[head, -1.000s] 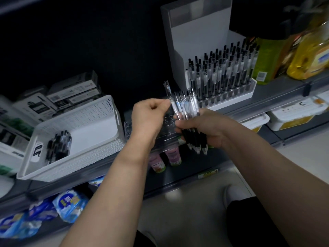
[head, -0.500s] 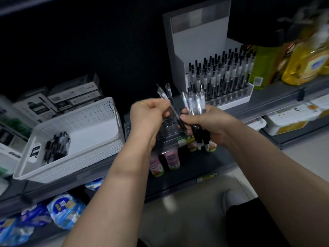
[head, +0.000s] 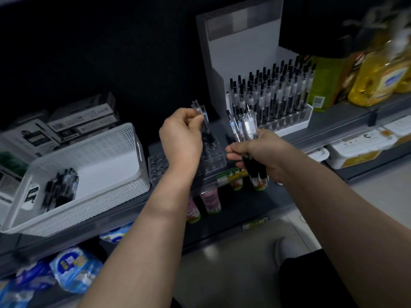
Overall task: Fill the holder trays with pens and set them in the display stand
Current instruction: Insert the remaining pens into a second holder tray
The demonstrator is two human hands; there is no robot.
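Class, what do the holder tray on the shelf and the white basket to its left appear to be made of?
Holder tray: likely clear, glossy plastic; it is see-through, with highlights ringing its round sockets. White basket: probably matte moulded plastic, with perforated walls.

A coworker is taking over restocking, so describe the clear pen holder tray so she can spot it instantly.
Find the dark shelf with a white perforated basket on the left and a tall white display stand full of pens on the right. The holder tray sits between them, just under the left hand. Alone there, it is clear plastic gridded with round holes.
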